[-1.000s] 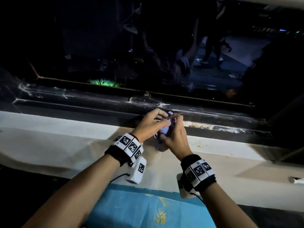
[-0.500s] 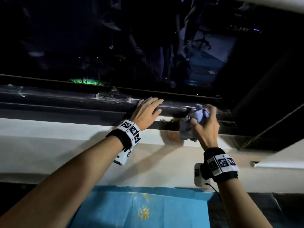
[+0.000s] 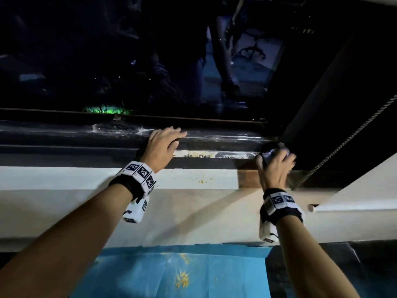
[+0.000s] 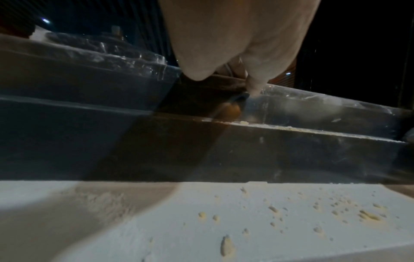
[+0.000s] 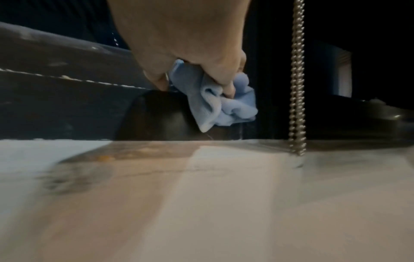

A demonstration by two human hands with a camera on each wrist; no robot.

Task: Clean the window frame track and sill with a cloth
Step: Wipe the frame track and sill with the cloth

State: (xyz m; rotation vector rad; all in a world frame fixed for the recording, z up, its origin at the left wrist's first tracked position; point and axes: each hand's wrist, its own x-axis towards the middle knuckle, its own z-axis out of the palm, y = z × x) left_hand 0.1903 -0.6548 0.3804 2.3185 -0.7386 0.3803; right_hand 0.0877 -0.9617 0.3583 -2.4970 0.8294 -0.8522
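Observation:
A dark window track runs left to right below the black glass, with a white sill in front of it. Pale crumbs and powder lie along the track's front ledge and dot the sill. My right hand grips a crumpled light blue cloth at the track's right end, near the corner; the cloth mostly hides under the fingers in the head view. My left hand rests flat on the track's raised rail, fingers fairly straight, holding nothing.
A beaded blind chain hangs just right of my right hand down to the sill. A dark blind or frame edge slants up at the right. Below the white wall a blue sheet carries yellow specks.
Both hands held the cloth together a second ago. The left hand let go and settled on the rail; the right hand carried the cloth rightward to the track's end.

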